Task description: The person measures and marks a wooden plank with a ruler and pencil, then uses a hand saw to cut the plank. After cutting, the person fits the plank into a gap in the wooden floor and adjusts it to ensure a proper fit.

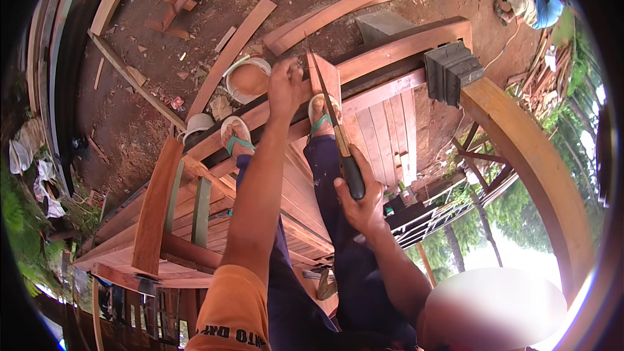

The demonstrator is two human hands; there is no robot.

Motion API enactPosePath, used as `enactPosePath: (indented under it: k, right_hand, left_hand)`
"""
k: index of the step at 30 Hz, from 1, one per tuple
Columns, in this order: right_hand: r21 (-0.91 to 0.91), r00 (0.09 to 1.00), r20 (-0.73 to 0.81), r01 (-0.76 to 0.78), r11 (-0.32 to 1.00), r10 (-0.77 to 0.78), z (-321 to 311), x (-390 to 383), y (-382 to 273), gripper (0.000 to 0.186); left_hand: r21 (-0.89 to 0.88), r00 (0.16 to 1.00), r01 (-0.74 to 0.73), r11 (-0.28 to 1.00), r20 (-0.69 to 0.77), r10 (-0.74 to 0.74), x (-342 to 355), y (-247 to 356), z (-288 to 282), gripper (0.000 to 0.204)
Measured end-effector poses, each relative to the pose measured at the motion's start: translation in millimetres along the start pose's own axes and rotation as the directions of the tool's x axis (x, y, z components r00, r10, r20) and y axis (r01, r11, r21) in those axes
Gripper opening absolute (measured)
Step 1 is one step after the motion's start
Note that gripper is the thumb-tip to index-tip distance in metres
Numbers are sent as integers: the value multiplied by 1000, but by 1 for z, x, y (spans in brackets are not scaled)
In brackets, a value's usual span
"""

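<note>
Saw-like tool (pixel 341 138), black grip and long narrow blade, runs forward from the right hand (pixel 364 198), which is wrapped firmly round the grip; blade lies over or against a short reddish board (pixel 330 78), contact not certain; left hand (pixel 286 88) beside the board, fingers curled, cannot tell whether anything is held; sandalled right foot (pixel 319 117) at the board's near end; long beam (pixel 403 55) beyond the right hand; pail (pixel 250 81) left of the left hand; step in hand, judged: cutting or lining up a cut; next move seems to call for a steadied board, blade kept true.
</note>
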State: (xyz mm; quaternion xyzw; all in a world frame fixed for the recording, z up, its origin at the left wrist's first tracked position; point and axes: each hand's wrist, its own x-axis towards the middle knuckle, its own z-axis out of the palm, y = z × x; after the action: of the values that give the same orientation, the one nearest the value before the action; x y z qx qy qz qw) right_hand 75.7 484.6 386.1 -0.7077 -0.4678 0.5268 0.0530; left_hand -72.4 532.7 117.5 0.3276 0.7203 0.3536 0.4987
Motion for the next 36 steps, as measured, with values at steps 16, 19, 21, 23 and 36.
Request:
enactPosePath:
  k: [16, 19, 21, 23, 36]
  right_hand:
    - [129, 993, -11, -119, 985, 121, -8, -13, -25, 62]
    - [138, 997, -69, -8, 990, 18, 15, 72, 0, 60]
    - [139, 995, -98, 20, 990, -7, 31, 102, 12, 57]
    - [122, 995, -95, -3, 993, 15, 30, 81, 3, 56]
    - [6, 997, -14, -72, 997, 72, 23, 7, -4, 58]
  left_hand:
    - [313, 907, -105, 944, 420, -38, 101, -28, 16, 5]
    - [384, 902, -176, 906, 431, -7, 95, -16, 21, 4]
    - [360, 918, -144, 922, 396, -11, 96, -13, 25, 4]
    - [270, 916, -205, 941, 392, 86, 94, -24, 22, 4]
    - [335, 940, -229, 914, 319, 119, 55, -36, 12, 7]
